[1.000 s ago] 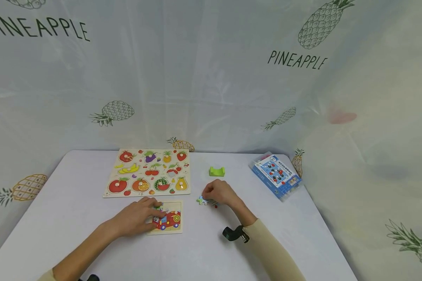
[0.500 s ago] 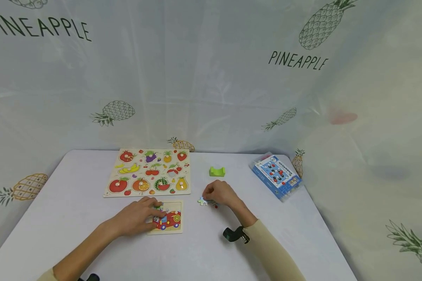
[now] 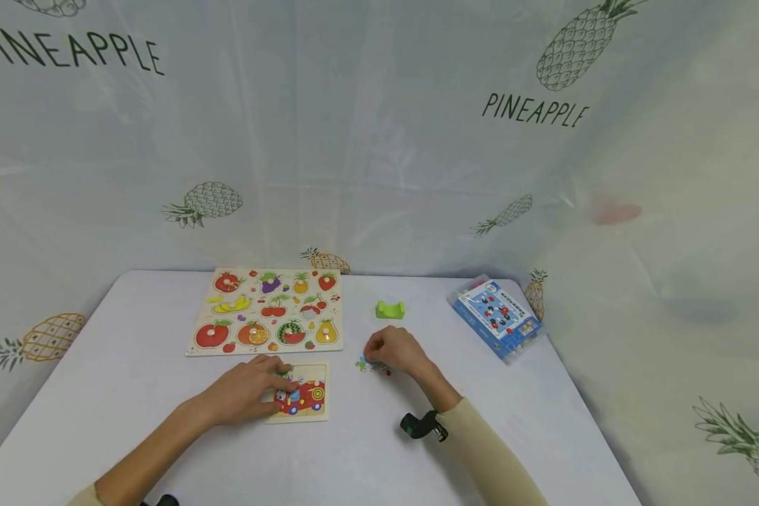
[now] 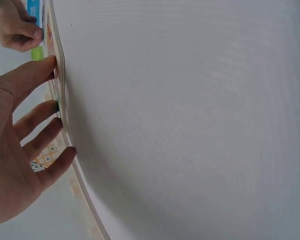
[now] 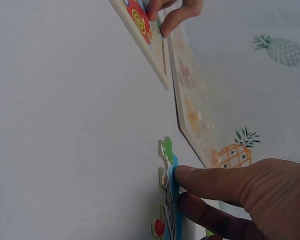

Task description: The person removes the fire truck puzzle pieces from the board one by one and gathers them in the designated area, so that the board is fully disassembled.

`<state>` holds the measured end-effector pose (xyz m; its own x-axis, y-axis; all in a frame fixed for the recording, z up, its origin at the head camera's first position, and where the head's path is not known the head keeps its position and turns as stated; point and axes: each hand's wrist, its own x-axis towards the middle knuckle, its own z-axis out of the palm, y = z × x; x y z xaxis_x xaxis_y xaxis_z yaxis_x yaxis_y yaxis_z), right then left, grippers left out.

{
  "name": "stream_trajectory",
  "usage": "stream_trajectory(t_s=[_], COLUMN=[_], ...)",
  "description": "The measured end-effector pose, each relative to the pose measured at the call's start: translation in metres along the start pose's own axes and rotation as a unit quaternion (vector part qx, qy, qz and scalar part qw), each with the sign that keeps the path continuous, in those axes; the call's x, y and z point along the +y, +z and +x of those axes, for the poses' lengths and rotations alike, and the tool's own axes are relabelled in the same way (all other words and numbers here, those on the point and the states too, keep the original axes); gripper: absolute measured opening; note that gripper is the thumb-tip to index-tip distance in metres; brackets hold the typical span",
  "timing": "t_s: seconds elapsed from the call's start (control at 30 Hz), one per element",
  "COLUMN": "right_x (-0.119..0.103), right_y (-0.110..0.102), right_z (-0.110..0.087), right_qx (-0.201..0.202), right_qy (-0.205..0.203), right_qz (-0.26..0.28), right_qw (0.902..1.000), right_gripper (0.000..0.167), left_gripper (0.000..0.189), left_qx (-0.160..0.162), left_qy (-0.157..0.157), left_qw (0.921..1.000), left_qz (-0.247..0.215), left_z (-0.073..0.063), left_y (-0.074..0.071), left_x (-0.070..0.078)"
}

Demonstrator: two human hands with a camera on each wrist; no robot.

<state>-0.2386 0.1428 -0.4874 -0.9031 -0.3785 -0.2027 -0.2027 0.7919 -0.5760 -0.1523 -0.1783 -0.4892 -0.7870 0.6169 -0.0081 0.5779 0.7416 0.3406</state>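
A small wooden jigsaw board (image 3: 308, 410) with a red vehicle picture lies on the table, its left part covered by my left hand (image 3: 251, 392). The fingers of that hand are spread and rest on the board; in the left wrist view, the hand (image 4: 20, 140) touches its edge. To the right of the board, my right hand (image 3: 395, 348) is over a small group of loose jigsaw pieces (image 3: 362, 364). In the right wrist view, thumb and forefinger of the right hand (image 5: 225, 195) pinch a blue jigsaw piece (image 5: 173, 161); green and red parts show beside it.
Behind the small board lies a large fruit peg puzzle (image 3: 266, 323). A green curved block (image 3: 390, 309) stands beyond my right hand. At the back right is a blue boxed set (image 3: 498, 316). A pineapple-print curtain (image 3: 379, 140) hangs behind the table.
My left hand stays on the small board. The right hand has barely moved, while the loose pieces under its fingertips have shifted slightly.
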Motion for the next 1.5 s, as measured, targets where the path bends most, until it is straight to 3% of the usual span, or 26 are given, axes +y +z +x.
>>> stream_trajectory(t_s=[0.4, 0.73, 1.0, 1.27, 1.5], right_x=[-0.001, -0.02, -0.048, -0.081, -0.097], right_y=[0.001, 0.008, 0.029, 0.061, 0.073], right_z=[-0.001, 0.0, 0.006, 0.012, 0.01], right_qx=[0.006, 0.019, -0.012, -0.063, -0.053], right_qy=[-0.003, -0.009, -0.06, -0.12, -0.161], right_qz=[-0.003, 0.006, 0.002, -0.015, -0.066], right_qw=[1.0, 0.9998, 0.9981, 0.9907, 0.9834], right_gripper=[0.006, 0.006, 0.007, 0.011, 0.02], left_gripper=[0.032, 0.034, 0.041, 0.034, 0.031], left_qx=[0.009, 0.013, 0.004, -0.023, -0.031], left_qy=[-0.016, -0.009, -0.018, -0.018, -0.023], left_qw=[0.9997, 0.9998, 0.9996, 0.9992, 0.9985], left_qz=[-0.017, 0.012, 0.023, -0.027, -0.038], left_z=[-0.001, -0.005, -0.014, -0.014, -0.015], left_y=[-0.001, -0.002, 0.001, -0.01, -0.012], left_x=[0.002, -0.001, -0.01, -0.015, -0.015])
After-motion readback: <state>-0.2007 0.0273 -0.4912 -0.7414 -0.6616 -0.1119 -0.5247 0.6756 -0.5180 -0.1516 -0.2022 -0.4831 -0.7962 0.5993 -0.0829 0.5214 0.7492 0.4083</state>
